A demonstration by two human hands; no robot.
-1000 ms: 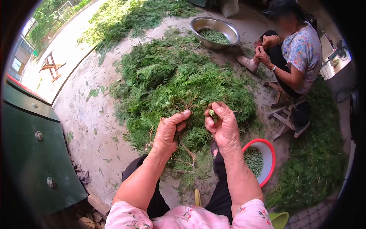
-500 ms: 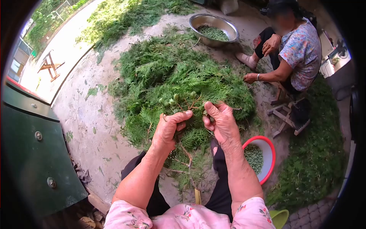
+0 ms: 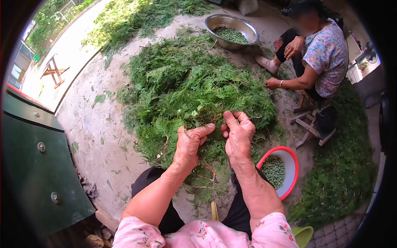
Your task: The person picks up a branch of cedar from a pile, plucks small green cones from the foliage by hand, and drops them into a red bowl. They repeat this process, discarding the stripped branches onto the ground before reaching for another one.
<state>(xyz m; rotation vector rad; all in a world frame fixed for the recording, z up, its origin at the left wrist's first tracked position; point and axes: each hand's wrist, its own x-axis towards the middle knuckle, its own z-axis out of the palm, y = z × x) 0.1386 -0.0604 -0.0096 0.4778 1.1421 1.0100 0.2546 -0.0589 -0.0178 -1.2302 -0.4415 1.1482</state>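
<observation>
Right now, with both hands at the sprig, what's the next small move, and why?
Probably bring the right hand to a green cone and pluck it: the left hand appears to steady the sprig near several cones, and the red-rimmed bowl beside the right forearm holds similar green pieces. I can't tell whether the right hand already holds one.

"What does your sprig (image 3: 212, 117) look like?"

"Thin, reddish-brown twigs spread just beyond your left hand (image 3: 191, 139), and rounded, knobbly pale green cones (image 3: 195, 114) cluster towards its left side."

"And how do you have it?"

"Pinched in that hand, above the heap of green foliage (image 3: 178, 78). Your right hand (image 3: 238, 135) is at its right side; whether those fingertips hold a cone is hidden from you."
</observation>
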